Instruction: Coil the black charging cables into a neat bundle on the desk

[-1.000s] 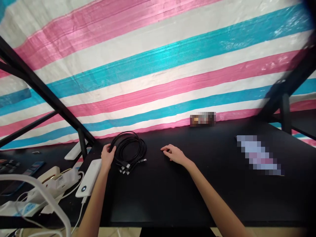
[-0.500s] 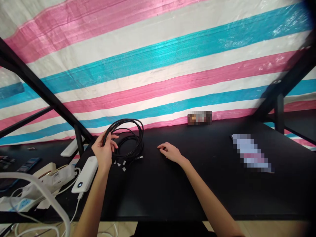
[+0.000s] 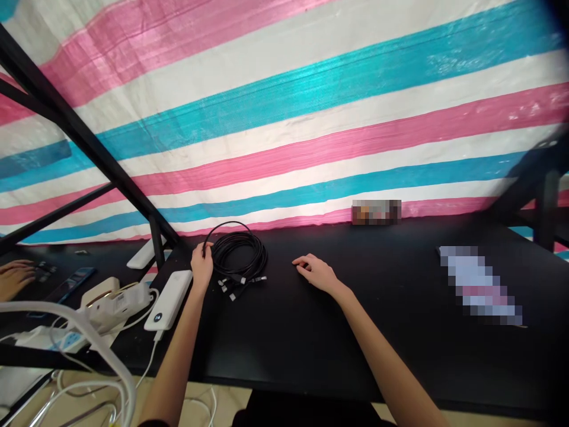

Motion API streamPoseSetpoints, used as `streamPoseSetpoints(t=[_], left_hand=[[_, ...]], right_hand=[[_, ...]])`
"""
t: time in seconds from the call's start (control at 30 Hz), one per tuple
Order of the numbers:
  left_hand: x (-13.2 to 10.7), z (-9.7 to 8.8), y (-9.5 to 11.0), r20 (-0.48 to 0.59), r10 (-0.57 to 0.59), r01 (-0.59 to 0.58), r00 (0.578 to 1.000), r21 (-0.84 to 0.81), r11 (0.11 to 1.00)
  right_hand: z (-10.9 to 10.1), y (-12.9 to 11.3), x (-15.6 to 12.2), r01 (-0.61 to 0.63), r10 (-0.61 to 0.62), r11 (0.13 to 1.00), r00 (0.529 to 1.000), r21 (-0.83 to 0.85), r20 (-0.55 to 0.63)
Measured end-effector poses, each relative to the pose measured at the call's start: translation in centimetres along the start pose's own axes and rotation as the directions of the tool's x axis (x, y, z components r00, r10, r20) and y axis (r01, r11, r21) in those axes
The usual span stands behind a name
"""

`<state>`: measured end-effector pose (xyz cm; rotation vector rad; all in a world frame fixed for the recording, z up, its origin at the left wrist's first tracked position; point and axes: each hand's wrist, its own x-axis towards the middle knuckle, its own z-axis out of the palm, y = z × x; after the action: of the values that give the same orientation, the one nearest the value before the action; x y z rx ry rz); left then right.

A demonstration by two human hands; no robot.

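A coil of black cable (image 3: 240, 254) lies on the black table (image 3: 284, 332) with several grey connector ends gathered at its near side. At the coil's left edge, my left hand (image 3: 203, 265) has its fingers closed on one black strand, which arches up over the rest. Palm down, my right hand (image 3: 316, 273) rests on the table to the right of the coil and apart from it. Its fingers are loosely stretched out, holding nothing.
Left of my arm lies a white power bank (image 3: 169, 300) with a white cord plugged in. Farther left are power strips (image 3: 120, 305), a blue-edged phone (image 3: 73, 283) and another person's hand (image 3: 16, 279). A blurred flat item (image 3: 480, 284) lies right. Striped sheeting (image 3: 311, 136) hangs behind.
My left hand has lowered the raised cable coil onto the table, leaving one strand lifted. The right hand keeps its pose. The view has shifted slightly left, and another person's hand appears there.
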<state>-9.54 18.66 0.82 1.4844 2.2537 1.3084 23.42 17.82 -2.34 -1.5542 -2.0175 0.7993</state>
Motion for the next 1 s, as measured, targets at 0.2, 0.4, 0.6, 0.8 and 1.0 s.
streamPoseSetpoints(t=[0.2, 0.4, 0.6, 0.8, 1.0], left_hand=[[1.0, 0.1, 0.5, 0.074, -0.004, -0.012, 0.997, 0.207, 0.978], [0.8, 0.1, -0.8, 0.095, -0.044, 0.016, 0.994, 0.276, 0.961], [0.7, -1.0, 2.0, -0.028, 0.058, -0.055, 0.998, 0.118, 0.992], [-1.9, -3.1, 8.7, 0.279, 0.201, 0.01, 0.939, -0.605, 0.796], [-6.8, -6.6, 15.7, 0.319, 0.418, 0.03, 0.851, -0.824, 0.567]], right_hand=[[0.0, -0.1, 0.0, -0.02, 0.02, 1.0, 1.0, 0.002, 0.015], [0.2, 0.1, 0.1, 0.013, -0.013, 1.0, 1.0, 0.003, -0.017], [0.1, -0.3, 0.0, -0.018, 0.018, 1.0, 1.0, 0.009, -0.009], [-0.1, -0.4, -0.1, -0.01, 0.01, 1.0, 1.0, 0.001, -0.016], [0.1, -0.4, -0.3, -0.009, 0.011, 0.997, 0.999, 0.071, -0.032]])
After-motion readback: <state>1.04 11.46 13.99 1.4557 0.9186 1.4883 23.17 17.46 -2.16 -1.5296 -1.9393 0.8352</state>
